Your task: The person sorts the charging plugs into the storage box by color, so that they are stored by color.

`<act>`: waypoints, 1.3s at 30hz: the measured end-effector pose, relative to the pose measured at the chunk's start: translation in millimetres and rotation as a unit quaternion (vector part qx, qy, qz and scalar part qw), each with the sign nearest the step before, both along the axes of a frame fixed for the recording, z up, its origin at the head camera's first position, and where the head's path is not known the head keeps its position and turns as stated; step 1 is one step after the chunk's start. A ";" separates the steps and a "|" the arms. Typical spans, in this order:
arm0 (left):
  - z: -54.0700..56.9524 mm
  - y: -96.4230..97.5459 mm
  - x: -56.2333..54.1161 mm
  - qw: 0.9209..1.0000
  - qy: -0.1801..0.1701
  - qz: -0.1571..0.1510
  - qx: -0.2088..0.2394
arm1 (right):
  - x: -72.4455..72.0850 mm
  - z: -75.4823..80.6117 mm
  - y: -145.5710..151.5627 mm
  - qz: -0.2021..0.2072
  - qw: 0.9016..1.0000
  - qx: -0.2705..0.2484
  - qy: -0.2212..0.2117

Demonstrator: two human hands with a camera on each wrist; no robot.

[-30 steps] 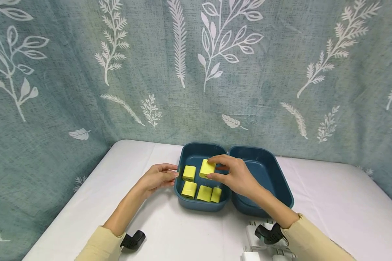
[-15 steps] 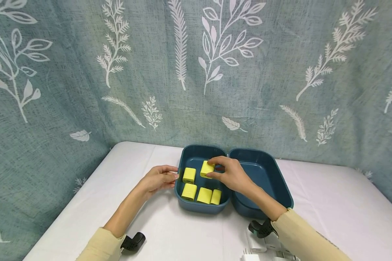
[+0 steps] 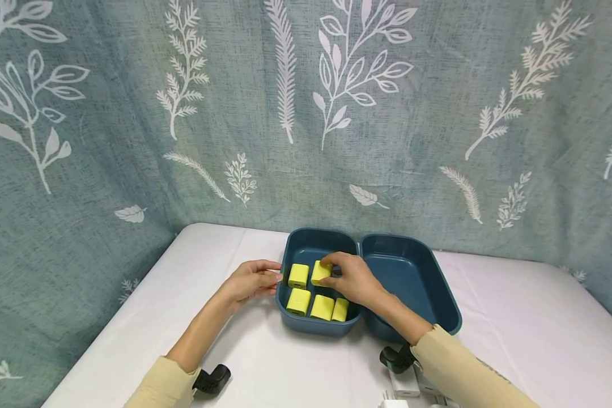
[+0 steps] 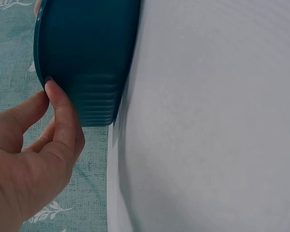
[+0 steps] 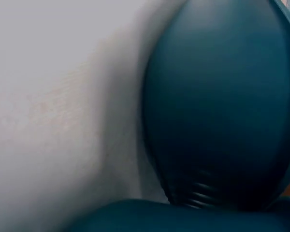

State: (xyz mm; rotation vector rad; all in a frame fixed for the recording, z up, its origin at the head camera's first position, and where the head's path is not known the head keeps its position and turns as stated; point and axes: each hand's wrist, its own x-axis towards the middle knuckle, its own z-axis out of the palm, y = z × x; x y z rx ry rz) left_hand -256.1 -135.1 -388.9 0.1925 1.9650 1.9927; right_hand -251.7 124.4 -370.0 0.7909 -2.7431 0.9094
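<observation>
In the head view my right hand (image 3: 354, 277) reaches into the left blue box (image 3: 318, 325) and pinches a yellow charger plug (image 3: 321, 273) between thumb and fingers. A second yellow charger plug (image 3: 298, 275) lies to its left, and several more form a row along the near wall. My left hand (image 3: 252, 281) holds the left box's rim on its left side. In the left wrist view the left hand (image 4: 43, 145) has its thumb and a finger at the rim of the blue box (image 4: 94, 43). The right wrist view hides most of the right hand.
A second blue box (image 3: 405, 283) stands directly right of the first, with the right forearm across it. Several white charger plugs (image 3: 405, 381) lie at the near right, partly under the right sleeve. A leaf-patterned curtain (image 3: 285, 170) hangs behind the white table (image 3: 285, 368).
My right hand has lowered slightly with the yellow charger plug, bringing it nearer the plugs in the box. The left hand stays at the rim. The head view has shifted a little.
</observation>
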 end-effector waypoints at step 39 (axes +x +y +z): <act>-0.4 0.2 -0.1 1.000 -0.001 0.002 -0.001 | 11.0 7.3 -8.5 0.027 0.999 0.023 -0.019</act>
